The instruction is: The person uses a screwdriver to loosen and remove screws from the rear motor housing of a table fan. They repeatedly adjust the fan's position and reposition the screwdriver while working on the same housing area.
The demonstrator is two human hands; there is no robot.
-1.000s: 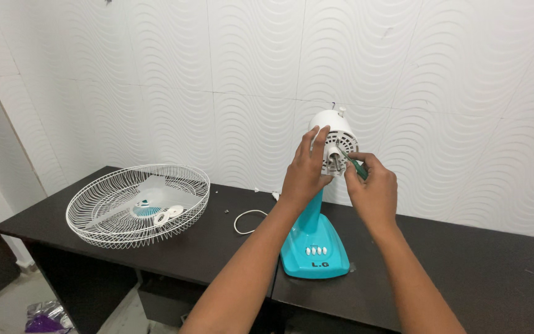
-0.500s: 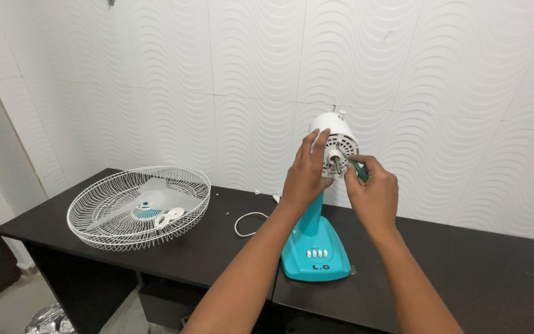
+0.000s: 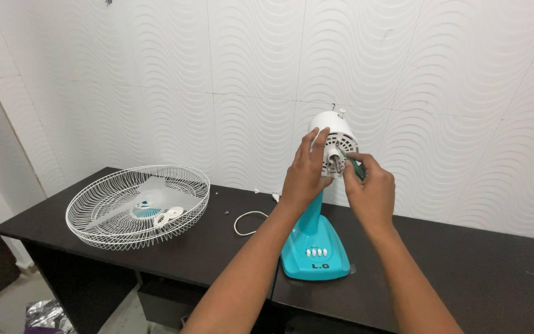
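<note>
Fingers of one left hand point(image 3: 304, 176) clamp one fan motor point(image 3: 335, 139); right hand point(image 3: 372, 192) fingers grip one screwdriver point(image 3: 348, 162)

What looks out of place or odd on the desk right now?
The fan stands without its guard: the wire grille lies flat at the left, loose parts inside. Small screws sit scattered on the desk. Nothing looks spilled or broken.

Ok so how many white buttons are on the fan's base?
4, in one short row on the front slope of the turquoise fan base, above its dark lettering and below both hands. The base's back side is hidden.
</note>
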